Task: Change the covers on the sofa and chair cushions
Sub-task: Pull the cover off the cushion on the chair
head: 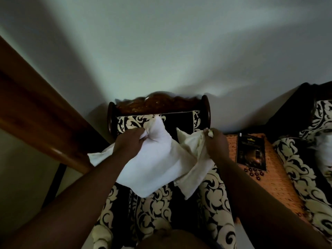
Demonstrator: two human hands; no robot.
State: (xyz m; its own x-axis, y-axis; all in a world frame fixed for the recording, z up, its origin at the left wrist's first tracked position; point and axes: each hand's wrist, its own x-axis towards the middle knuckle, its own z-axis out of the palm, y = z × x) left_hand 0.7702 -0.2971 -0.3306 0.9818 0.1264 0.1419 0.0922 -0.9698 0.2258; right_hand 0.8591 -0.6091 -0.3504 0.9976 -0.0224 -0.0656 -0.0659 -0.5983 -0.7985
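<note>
A white cushion (158, 159) is held above the seat of a black-and-cream patterned armchair (154, 203). My left hand (128, 144) grips the cushion's upper left corner, bunching the fabric. A cream cover (193, 155) hangs loose along the cushion's right side, and my right hand (214, 144) pinches its top edge. How far the cushion sits inside the cover is hidden by the folds.
The chair's carved wooden back (158, 103) stands against a pale wall. A small side table (265, 169) with an orange woven cloth and a dark booklet (251, 151) stands to the right. Another patterned seat (309, 159) is at far right, a wooden rail (36, 112) at left.
</note>
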